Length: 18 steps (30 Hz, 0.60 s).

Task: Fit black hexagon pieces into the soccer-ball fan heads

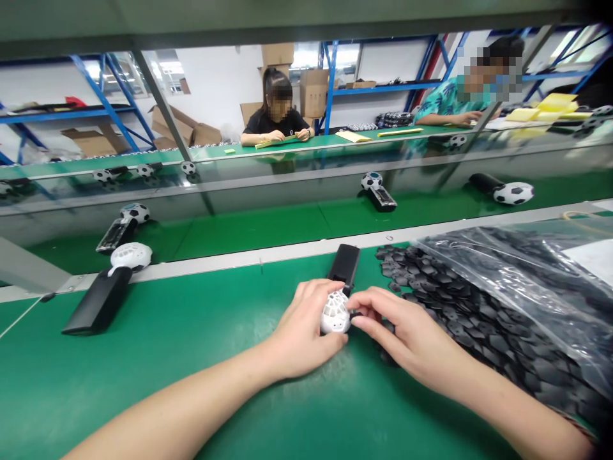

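My left hand (306,332) is wrapped round a white ball-shaped shell (334,313) with openwork on its surface. A black rectangular handle (344,263) extends from the shell toward the far side of the green tabletop. At the shell's right side, my right hand (395,326) pinches a small black piece (355,314), partly hidden by the fingers. Just to the right lies a large heap of flat black pieces (498,338), some spilling close to my right wrist.
A clear plastic bag (507,275) partly covers the heap. Another white shell (131,257) with a black handle (98,303) lies at left. Beyond the pale rail (230,260), soccer-ball units (513,193) rest on a green belt (268,223). Two people (276,115) sit opposite.
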Tool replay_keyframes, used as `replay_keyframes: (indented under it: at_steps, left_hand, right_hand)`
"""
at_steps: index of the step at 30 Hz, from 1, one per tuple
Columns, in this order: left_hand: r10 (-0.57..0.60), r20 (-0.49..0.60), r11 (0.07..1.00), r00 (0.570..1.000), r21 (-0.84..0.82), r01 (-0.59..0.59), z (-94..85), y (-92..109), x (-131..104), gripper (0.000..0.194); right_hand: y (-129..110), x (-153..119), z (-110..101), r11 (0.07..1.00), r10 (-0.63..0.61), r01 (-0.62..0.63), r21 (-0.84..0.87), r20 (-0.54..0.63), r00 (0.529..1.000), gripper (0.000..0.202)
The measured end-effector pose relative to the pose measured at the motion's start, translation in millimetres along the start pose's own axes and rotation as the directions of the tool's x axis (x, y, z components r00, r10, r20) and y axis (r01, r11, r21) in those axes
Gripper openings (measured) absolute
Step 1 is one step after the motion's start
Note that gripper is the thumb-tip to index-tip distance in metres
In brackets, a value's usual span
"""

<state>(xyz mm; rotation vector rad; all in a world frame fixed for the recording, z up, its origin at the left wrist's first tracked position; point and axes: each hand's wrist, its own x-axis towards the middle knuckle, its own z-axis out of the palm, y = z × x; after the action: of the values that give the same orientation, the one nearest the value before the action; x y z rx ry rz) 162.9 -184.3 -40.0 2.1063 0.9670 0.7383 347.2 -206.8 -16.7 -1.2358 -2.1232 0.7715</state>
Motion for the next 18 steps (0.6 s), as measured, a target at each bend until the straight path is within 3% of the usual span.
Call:
replay_keyframes:
  at_steps: [3,6,18]
  left_hand:
    - [-0.044,-0.082,0.998,0.996,0.037,0.047,5.9,2,-1,0.058]
    - [-0.07,-0.096,0.996,0.993,0.05,0.075,7.4,1,1,0.059]
    - [-0.002,0.071,0.999,0.997,-0.034,0.005,-4.6,3,4,0.051]
  right_hand:
    - [-2,-3,2,0.999,-0.029,0.029,-0.014,-0.004,1.0,0.013]
    - [-2,-5,5,0.996,0.047,-0.046,0.073,-0.014,0.999,0.011]
    - [4,1,9,0.961,0.141,-0.126,0.245,-0.047,0.989,0.009]
